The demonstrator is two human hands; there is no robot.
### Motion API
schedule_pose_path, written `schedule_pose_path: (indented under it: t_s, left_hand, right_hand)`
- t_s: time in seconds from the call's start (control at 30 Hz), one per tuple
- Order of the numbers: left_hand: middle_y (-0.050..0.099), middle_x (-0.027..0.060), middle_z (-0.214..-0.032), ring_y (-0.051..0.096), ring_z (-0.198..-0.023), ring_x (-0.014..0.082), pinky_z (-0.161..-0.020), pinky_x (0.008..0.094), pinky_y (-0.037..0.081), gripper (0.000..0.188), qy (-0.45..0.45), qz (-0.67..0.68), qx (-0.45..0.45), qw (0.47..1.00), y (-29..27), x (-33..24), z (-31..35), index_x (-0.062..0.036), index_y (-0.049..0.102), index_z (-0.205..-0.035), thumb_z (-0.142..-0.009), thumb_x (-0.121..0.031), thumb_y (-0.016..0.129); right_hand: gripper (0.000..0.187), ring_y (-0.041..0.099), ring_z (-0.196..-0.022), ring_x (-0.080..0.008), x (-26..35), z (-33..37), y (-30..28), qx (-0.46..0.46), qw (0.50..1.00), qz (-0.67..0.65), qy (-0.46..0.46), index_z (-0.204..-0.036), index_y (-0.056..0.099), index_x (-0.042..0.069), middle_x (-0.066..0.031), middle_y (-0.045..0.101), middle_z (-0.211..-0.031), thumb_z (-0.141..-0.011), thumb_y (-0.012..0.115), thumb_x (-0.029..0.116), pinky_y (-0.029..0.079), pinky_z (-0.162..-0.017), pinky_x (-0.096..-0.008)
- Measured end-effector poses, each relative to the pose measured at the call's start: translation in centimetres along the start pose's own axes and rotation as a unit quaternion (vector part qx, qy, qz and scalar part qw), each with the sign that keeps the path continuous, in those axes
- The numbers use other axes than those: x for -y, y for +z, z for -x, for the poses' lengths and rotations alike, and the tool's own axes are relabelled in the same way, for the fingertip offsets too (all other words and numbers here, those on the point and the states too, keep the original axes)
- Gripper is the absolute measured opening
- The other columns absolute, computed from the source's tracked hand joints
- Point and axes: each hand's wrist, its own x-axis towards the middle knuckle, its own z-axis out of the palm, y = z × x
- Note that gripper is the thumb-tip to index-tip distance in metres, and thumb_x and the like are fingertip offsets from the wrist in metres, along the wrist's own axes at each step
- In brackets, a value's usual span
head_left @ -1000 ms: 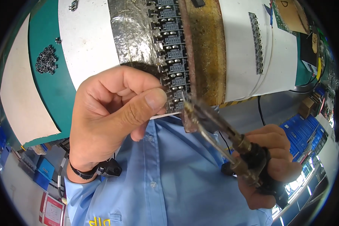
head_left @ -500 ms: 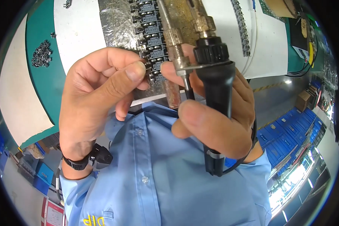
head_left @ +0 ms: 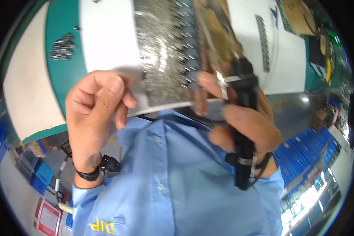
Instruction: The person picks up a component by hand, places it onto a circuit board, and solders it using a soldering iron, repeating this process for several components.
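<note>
My right hand [head_left: 259, 126] is wrapped round the black handle of a soldering iron [head_left: 246, 92] with a metal feed tube along its side. Its metal front end points away from me and is smeared by motion. Just left of the iron runs a row of small black components with metal pins [head_left: 190, 51]. My left hand [head_left: 96, 102] is closed in a pinch over the white sheet, apart from that row. Whatever its thumb and forefinger hold, if anything, cannot be made out.
A crinkled shiny film [head_left: 159, 51] lies left of the row. Small dark parts [head_left: 63, 47] are heaped on the green mat [head_left: 59, 86]. Another row of components [head_left: 262, 43] lies on white at the right. Blue bins [head_left: 306, 153] stand beyond the bench.
My left hand has drawn leftward off the component row. The iron in my right hand has shifted right, away from the row. The whole view has also shifted.
</note>
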Motion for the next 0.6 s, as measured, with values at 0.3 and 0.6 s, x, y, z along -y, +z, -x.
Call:
schedule_pose_path:
  t_s: [0.3,0.6]
  left_hand:
    - [0.06,0.0053,-0.074,0.049,-0.056,0.0071,-0.05,0.0215,0.038,0.02,0.169,-0.398,-0.261,0.863,-5.1,-2.2,-1.1,0.0028,0.062,-0.095,-0.084,-0.013,0.065]
    - [0.059,0.0115,-0.077,0.055,-0.066,0.0204,-0.061,0.0293,0.043,0.016,0.245,-0.59,-0.159,0.753,-5.0,-4.8,-6.5,0.0029,0.062,-0.089,-0.08,-0.009,0.065]
  right_hand:
    - [0.035,0.057,-0.102,-0.0398,1.2,0.8,0.2,-0.098,0.995,-0.022,-0.028,-0.109,0.04,0.008,-0.0332,0.054,-0.108,-0.087,0.061,0.026,0.044,-0.089,-0.0455]
    - [0.036,0.058,-0.104,-0.0392,1.9,1.0,-0.3,-0.1,0.994,-0.047,-0.027,-0.114,0.037,0.007,-0.0344,0.055,-0.11,-0.089,0.059,0.022,0.045,-0.09,-0.0447]
